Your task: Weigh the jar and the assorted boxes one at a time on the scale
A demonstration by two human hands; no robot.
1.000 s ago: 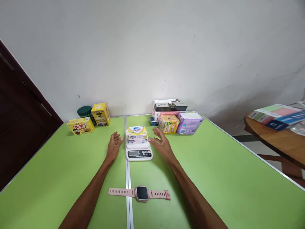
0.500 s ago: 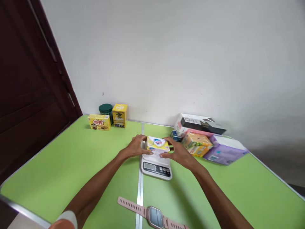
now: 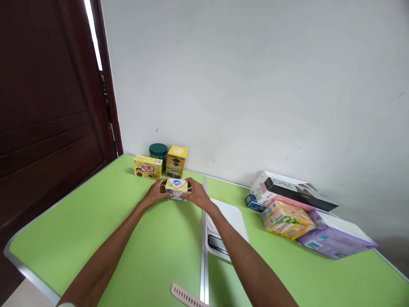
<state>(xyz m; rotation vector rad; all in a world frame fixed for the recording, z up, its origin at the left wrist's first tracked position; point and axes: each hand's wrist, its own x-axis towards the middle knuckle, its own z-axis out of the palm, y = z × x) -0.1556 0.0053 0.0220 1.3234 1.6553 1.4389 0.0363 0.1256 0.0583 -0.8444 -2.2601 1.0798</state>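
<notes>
A small stack of yellow-and-white soap boxes (image 3: 176,187) is held between both hands, above or on the left part of the green worktop (image 3: 153,256); whether its underside is touching the surface cannot be told. One end is gripped by the left hand (image 3: 156,192) and the opposite end by the right hand (image 3: 197,194), with the thumbs laid along the near face and the fingers curled round towards the back. Just in front of the yellow "COME ON" box (image 3: 177,164) and near the yellow snack box (image 3: 147,167) the stack is kept level, its printed top left uncovered, while the white kitchen scale (image 3: 230,215) is partly hidden by the right forearm. By judgement, a modest weight should be expected, dense for the size if the boxes are full. The card is likely to be felt as stiff but thin, so that corners could be dented by a hard pinch. Some slip may be met on the glossy print, and the layers could be slid apart if only the upper box were squeezed. The hold is therefore best taken low on both ends, with even inward pressure spread across every layer.
</notes>
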